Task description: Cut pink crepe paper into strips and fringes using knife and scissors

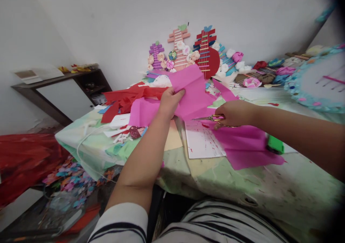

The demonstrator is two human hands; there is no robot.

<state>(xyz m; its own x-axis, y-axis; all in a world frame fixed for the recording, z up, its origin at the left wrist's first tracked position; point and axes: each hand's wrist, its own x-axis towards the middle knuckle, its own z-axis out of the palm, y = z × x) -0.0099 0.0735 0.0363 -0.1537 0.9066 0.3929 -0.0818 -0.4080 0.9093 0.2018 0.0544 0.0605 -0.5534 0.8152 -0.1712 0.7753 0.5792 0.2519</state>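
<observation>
My left hand [171,101] pinches a large sheet of bright pink paper [192,88] between thumb and fingers, holding it up over the table. In my right hand [231,113] is a pair of scissors [208,118] with gold handles, fingers wrapped round the loops. Their blades point left and lie at the lower edge of the pink sheet. Beneath my right hand a darker pink piece [245,146] spreads over the table. A white board [202,142] with red and dark marks lies under the blades.
Crumpled red paper [124,99] lies left of my left hand. Guitar-shaped crafts, one of them red [208,58], lean on the wall behind. A green object [275,144] sits near my right forearm. Paper scraps [72,180] cover the floor at left, beside a low cabinet [64,95].
</observation>
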